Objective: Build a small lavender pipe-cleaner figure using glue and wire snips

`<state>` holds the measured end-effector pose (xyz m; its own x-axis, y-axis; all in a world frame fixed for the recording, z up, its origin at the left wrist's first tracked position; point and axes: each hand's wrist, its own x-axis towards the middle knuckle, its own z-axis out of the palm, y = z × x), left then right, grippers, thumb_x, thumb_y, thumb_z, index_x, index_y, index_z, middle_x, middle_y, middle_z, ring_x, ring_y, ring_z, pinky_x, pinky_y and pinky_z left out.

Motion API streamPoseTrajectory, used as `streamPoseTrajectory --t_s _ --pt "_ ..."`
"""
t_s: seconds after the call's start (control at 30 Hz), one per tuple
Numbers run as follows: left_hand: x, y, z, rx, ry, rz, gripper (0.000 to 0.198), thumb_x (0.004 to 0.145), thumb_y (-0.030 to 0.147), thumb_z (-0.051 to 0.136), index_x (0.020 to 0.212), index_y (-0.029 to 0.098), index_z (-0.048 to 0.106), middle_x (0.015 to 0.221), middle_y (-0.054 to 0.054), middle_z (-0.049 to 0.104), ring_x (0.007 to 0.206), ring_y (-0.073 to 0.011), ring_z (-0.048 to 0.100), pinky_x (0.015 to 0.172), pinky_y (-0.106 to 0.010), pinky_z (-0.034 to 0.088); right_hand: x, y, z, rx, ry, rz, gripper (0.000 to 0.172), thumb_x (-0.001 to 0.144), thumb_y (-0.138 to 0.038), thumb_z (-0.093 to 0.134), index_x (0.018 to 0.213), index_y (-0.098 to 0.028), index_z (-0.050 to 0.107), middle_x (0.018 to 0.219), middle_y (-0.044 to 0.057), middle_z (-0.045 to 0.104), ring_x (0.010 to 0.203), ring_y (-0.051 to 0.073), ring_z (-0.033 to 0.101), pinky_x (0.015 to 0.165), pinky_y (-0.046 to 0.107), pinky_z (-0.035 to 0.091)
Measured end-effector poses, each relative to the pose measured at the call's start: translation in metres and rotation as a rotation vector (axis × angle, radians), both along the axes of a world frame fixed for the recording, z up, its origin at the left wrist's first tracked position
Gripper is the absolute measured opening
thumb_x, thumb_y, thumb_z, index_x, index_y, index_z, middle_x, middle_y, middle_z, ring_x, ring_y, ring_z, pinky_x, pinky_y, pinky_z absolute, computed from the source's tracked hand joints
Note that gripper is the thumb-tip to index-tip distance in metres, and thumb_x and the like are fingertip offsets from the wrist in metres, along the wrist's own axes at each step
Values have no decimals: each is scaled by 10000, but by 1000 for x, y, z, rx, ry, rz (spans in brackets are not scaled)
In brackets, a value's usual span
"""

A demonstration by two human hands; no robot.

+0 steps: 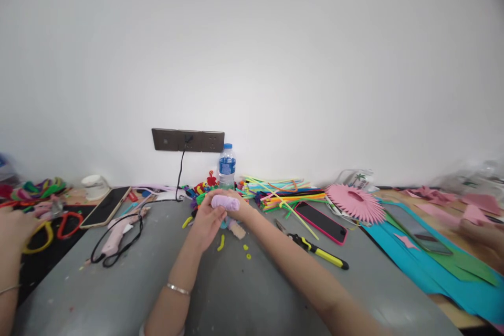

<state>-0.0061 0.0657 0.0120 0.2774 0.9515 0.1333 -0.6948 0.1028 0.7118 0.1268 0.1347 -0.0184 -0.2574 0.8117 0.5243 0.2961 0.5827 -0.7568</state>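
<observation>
Both my hands meet over the far middle of the grey table. My left hand and my right hand are closed together on a fuzzy lilac roll, which looks wound from pipe cleaner. A thin bracelet sits on my left wrist. Just below the hands a short stick-like stub pokes out; I cannot tell which hand holds it. Small yellow pipe-cleaner bits lie on the table beneath.
A pile of coloured pipe cleaners, a water bottle and a wall socket strip stand behind. A pink-cased phone, a yellow-handled cutter, a pink paper fan, teal paper, a glue gun and another phone lie around. Other people's hands show at left and right.
</observation>
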Motion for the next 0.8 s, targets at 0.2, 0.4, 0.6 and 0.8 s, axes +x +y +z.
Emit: streamPoseTrajectory --t_s 0.2,0.4,0.6,0.8 --pt "2 11 -9 -49 -38 140 481 538 222 914 947 195 661 860 9 685 747 -91 641 656 -162 505 7 2 3 10 -297 31 237 688 -12 676 648 -216 562 627 -31 514 742 174 502 796 316 398" --pt "-2 9 -6 -78 -50 97 563 571 318 909 1065 236 652 927 -2 689 791 -118 656 694 -206 538 40 -16 29 -7 -253 -22 182 655 -19 647 678 -191 594 715 -5 546 767 183 513 820 332 391" --pt "1 3 -5 -96 -51 88 569 592 303 899 1109 249 669 957 -7 695 813 -123 666 738 -228 563 67 -42 37 -93 111 -182 38 784 -234 615 796 -210 589 743 0 581 675 170 536 700 309 439" --pt "9 1 -10 -133 18 128 512 603 281 897 1055 199 670 908 1 696 724 -102 656 659 -207 556 54 -69 20 -275 465 -126 313 850 -539 580 896 -229 578 767 17 682 671 176 652 631 297 503"
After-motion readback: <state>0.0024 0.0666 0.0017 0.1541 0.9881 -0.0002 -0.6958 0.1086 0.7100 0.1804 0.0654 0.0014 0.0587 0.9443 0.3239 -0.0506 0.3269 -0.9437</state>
